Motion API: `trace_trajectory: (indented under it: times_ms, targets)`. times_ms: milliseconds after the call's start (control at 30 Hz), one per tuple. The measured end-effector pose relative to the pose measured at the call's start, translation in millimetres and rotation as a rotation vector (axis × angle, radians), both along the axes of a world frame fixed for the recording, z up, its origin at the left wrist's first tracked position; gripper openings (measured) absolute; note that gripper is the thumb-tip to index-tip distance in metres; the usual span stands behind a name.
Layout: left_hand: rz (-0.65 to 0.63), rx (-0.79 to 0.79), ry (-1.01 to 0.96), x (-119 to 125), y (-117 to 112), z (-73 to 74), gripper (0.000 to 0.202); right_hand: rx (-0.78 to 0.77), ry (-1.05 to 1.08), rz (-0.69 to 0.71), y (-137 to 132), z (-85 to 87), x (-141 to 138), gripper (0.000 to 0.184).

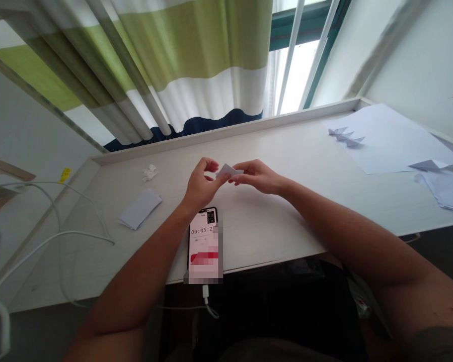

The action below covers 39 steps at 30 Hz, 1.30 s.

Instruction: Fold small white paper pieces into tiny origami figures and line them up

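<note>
Got the left hand [202, 185] and right hand [258, 177] pinching a small folded paper [228, 171] mid-frame over a white desk [287, 221], phone [203, 236] showing a timer just below, origami pieces [345, 137] upper right.

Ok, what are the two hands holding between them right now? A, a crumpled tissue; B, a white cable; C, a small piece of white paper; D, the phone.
C. The left hand and the right hand hold a small white paper piece between their fingers, just above the desk.
</note>
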<state>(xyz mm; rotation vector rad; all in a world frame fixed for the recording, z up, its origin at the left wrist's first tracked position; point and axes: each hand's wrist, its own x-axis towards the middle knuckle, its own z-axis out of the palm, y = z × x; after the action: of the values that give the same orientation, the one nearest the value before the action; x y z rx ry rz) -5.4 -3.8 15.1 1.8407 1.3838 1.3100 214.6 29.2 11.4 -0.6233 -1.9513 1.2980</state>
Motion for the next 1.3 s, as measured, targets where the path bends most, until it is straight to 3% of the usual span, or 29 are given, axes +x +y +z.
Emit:
trace_trajectory:
  times_ms: [100, 233, 367, 467, 600, 800, 933, 1133, 1300]
  targets:
    - [-0.035, -0.036, -0.029, 0.0, -0.5, 1.3, 0.027, -0.023, 0.009, -0.049, 3.8, -4.9, -0.8, 0.033]
    - [-0.067, -0.086, -0.1, -1.2, 2.2, -2.0, 0.034, -0.047, 0.008, -0.133, 7.4, -9.4, -0.3, 0.043]
    - [-0.158, -0.145, -0.22, -3.9, 5.2, -2.5, 0.04, -0.057, 0.031, -0.111, 7.1, -9.2, 0.5, 0.052]
    - [-0.14, -0.159, -0.28, -5.3, 5.6, -0.3, 0.043, -0.11, 0.049, -0.064, 6.5, -8.3, 0.3, 0.05]
    - [-0.165, -0.176, -0.332, -5.3, 5.5, 0.8, 0.042, -0.157, 0.076, -0.109, 7.7, -10.4, -1.3, 0.042]
    - [-0.239, -0.099, -0.176, -11.4, 8.6, -3.6, 0.013, -0.201, 0.203, -0.199, 11.0, -12.8, -3.2, 0.035]
    - [-0.332, -0.004, -0.044, -16.0, 8.1, -4.9, 0.029, -0.225, 0.272, -0.18, 12.7, -9.6, -0.8, 0.033]
    - [-0.213, 0.022, -0.008, -15.3, 5.3, -1.9, 0.024, -0.236, 0.252, -0.083, 12.6, -7.4, 2.6, 0.016]
    - [-0.133, 0.001, -0.133, -13.7, 5.8, -2.0, 0.028, -0.148, 0.23, -0.043, 10.9, -5.0, 3.8, 0.024]
